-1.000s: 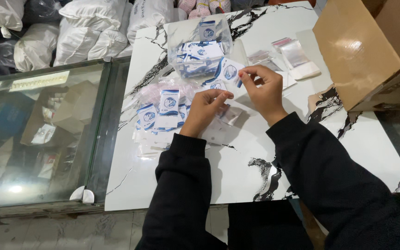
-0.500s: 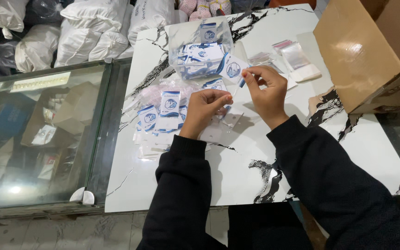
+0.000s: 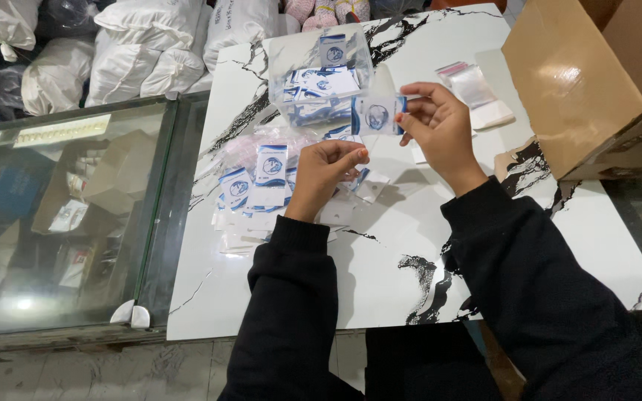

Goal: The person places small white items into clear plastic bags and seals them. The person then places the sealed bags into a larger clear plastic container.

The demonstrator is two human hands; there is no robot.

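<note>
My right hand pinches a small clear packet with a blue-and-white card by its right edge, lifted above the marble-patterned table. My left hand is curled just below and left of it, fingertips closed near the pile; whether it holds anything I cannot tell. A spread of similar blue-and-white packets lies left of my left hand. Behind the raised packet sits a clear plastic bag filled with more of them.
A stack of empty clear sleeves lies at the back right of the table. An open cardboard box stands at the right edge. A glass display counter adjoins the left. White stuffed sacks lie behind.
My right hand has lifted the packet up and away from the pile and now holds it flat toward me. My left hand stays low near the packets.
</note>
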